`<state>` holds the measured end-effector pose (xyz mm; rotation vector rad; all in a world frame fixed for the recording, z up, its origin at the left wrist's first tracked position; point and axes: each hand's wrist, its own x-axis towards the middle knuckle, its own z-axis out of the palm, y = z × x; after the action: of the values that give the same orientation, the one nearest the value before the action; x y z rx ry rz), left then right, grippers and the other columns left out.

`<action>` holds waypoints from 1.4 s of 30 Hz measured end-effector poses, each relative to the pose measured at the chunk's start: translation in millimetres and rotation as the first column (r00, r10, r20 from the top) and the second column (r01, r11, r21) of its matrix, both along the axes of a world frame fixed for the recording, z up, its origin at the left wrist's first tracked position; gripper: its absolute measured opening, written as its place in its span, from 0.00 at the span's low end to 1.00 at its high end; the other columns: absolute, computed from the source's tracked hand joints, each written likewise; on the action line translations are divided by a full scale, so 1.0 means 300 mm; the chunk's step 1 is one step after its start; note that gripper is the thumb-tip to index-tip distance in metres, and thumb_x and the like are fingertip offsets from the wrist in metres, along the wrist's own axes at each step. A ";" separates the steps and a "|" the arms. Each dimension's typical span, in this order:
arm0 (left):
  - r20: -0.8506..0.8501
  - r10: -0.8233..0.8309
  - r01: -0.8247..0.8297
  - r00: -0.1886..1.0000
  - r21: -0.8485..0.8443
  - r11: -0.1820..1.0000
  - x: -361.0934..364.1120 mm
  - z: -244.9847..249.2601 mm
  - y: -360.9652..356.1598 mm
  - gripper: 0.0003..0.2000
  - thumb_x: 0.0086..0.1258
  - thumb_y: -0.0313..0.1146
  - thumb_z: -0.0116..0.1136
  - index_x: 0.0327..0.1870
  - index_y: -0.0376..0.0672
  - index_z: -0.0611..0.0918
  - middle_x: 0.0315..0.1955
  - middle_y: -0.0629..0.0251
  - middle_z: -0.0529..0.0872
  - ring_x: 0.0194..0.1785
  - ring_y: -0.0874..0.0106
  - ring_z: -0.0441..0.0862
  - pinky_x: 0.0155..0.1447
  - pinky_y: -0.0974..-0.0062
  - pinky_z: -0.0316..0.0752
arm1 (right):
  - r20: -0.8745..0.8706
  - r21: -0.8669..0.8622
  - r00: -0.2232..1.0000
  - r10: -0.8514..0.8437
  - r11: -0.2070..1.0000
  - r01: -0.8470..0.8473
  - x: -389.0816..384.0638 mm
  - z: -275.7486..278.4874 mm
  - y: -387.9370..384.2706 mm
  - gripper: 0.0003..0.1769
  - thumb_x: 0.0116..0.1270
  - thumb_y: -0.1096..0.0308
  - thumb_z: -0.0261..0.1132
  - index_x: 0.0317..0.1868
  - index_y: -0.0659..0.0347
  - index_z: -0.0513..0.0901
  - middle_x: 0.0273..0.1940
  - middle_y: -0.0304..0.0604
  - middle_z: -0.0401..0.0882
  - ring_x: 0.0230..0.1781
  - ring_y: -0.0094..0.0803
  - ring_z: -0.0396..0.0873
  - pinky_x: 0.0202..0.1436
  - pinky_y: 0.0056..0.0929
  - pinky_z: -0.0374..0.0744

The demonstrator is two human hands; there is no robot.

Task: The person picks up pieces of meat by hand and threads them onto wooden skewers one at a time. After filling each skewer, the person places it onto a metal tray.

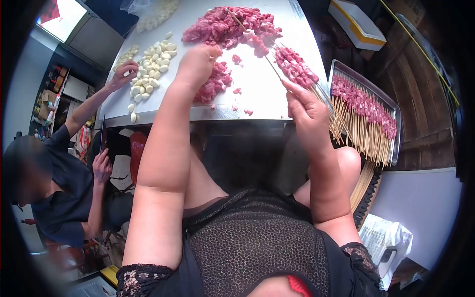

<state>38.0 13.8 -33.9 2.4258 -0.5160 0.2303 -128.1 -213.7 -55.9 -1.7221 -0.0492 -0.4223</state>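
Note:
My right hand [308,106] grips the lower end of a thin wooden skewer [274,67] between thumb and fingers. A few raw pink meat pieces [256,43] sit partway along it, and its tip points over the big meat pile [232,25]. My left hand [198,64] is closed beside a smaller heap of cut meat [217,79]; whatever its fingertips pinch is too small to make out. Loaded meat skewers [297,67] lie stacked at the table's right edge, just beyond my right hand.
A metal tray [394,114] of several meat skewers stands right of the white table [262,106]. Bare sticks [363,185] lie below it. Peeled garlic cloves [153,67] cover the table's left. There a co-worker's hand [123,74] reaches in; the other holds a knife [103,136].

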 end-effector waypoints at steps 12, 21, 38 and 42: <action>-0.231 0.067 -0.123 0.971 -0.236 0.964 -0.007 0.043 0.039 0.09 0.68 0.35 0.59 0.40 0.38 0.86 0.33 0.63 0.88 0.42 0.68 0.84 0.48 0.69 0.76 | -0.024 -0.042 0.999 0.038 0.998 -0.039 0.001 -0.010 0.010 0.15 0.68 0.73 0.59 0.55 0.61 0.81 0.24 0.28 0.71 0.23 0.12 0.65 0.26 0.14 0.65; -0.500 -0.225 -0.324 0.837 -0.782 0.532 -0.036 0.079 0.093 0.14 0.76 0.35 0.45 0.54 0.37 0.76 0.38 0.55 0.85 0.45 0.63 0.85 0.48 0.67 0.84 | -0.103 -0.101 0.985 0.140 0.983 -0.150 0.001 -0.029 0.043 0.16 0.67 0.76 0.58 0.55 0.61 0.81 0.24 0.29 0.72 0.22 0.14 0.66 0.26 0.15 0.67; -0.292 -0.185 -0.205 0.938 -0.901 0.382 -0.036 0.063 0.071 0.17 0.67 0.16 0.54 0.55 0.37 0.68 0.46 0.49 0.81 0.46 0.63 0.83 0.55 0.69 0.82 | -0.061 -0.211 0.994 0.091 0.972 -0.102 -0.007 -0.033 0.041 0.15 0.64 0.74 0.60 0.51 0.60 0.83 0.28 0.50 0.81 0.21 0.26 0.73 0.30 0.24 0.73; -0.269 -0.217 -0.187 0.938 -0.923 0.335 -0.053 0.082 0.056 0.18 0.67 0.15 0.52 0.57 0.36 0.68 0.48 0.47 0.80 0.50 0.61 0.82 0.56 0.67 0.81 | -0.087 -0.231 0.990 0.109 0.965 -0.126 -0.011 -0.031 0.040 0.15 0.64 0.74 0.60 0.51 0.60 0.83 0.30 0.51 0.82 0.21 0.26 0.74 0.30 0.25 0.74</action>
<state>22.1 30.5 -9.2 1.2036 -0.1248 0.0384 -131.5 -201.7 -65.1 -1.9562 -0.1531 -0.2729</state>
